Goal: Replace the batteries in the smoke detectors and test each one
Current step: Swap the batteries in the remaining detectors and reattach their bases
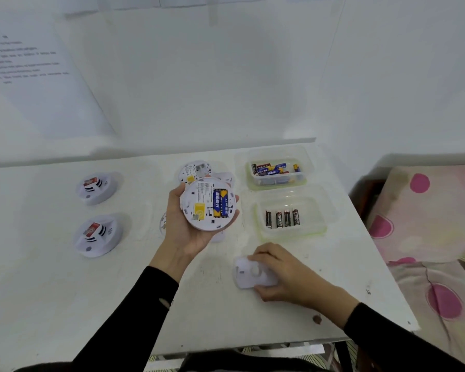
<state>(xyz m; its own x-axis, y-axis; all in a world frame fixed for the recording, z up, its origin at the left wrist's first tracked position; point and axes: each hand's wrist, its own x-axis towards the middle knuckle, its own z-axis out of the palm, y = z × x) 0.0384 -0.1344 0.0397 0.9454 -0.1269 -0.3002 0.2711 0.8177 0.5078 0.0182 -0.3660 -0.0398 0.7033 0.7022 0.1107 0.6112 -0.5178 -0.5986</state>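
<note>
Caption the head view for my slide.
Left hand holds open detector with blue batteries; right hand grips a cover.

Matt white plastic smoke detector [196,196] above a scuffed, painted table [65,291]; at its three o'clock, a clear glossy plastic tub [293,234] (four batteries [279,219], shiny-wrapped)

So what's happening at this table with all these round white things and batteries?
A person is changing smoke detector batteries. Their left hand holds one smoke detector back side up, two blue batteries sitting in its compartment. Their right hand grips a white cover plate on the table. To the right, the far tub holds loose batteries and the near tub four black ones.
</note>
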